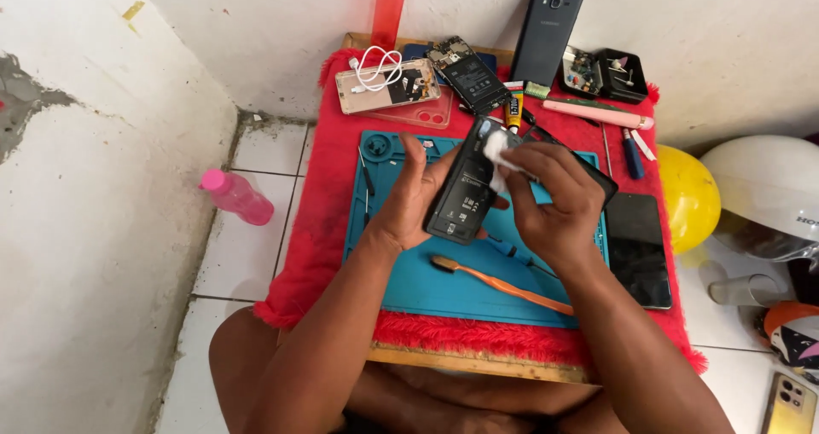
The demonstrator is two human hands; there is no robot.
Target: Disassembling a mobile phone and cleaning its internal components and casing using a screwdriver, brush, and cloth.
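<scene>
I see bench [375, 353] under red cloth [328, 187], blue mat [444, 293] on top. Left hand [409, 204] grip clamped on opened black phone [465, 191] above mat. Right hand [550, 199] pinches white wipe [497, 154] against phone top. Orange toothbrush [503, 286] on mat.

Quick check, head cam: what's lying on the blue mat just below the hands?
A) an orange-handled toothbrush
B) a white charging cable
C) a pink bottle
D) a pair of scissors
A: an orange-handled toothbrush lies on the blue mat under the left hand and right hand, which hold an opened black phone and a white wipe.
</scene>
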